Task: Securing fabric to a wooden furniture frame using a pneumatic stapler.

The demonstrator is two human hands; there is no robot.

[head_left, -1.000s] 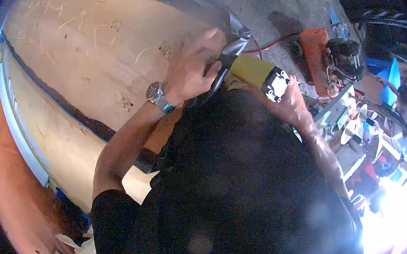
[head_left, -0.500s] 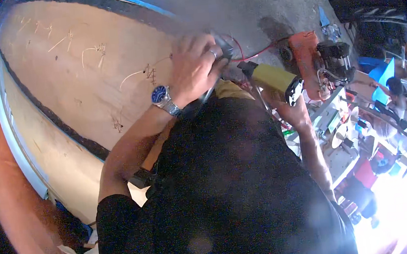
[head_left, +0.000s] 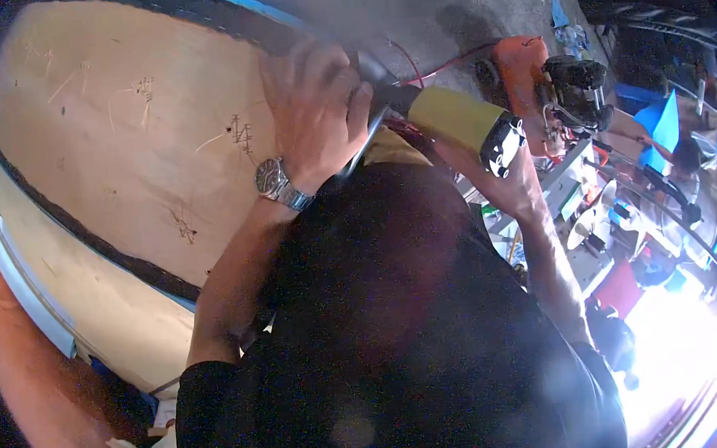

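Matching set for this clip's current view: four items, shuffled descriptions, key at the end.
Column one
1. Wristwatch
2. Hand tool with a yellow body
3. Shirt
4. Tank-like machine

Column two
A. Orange
B. In the right hand
C. Just behind the left hand
D. Black

Pairs: 1-C, 2-B, 3-D, 4-A
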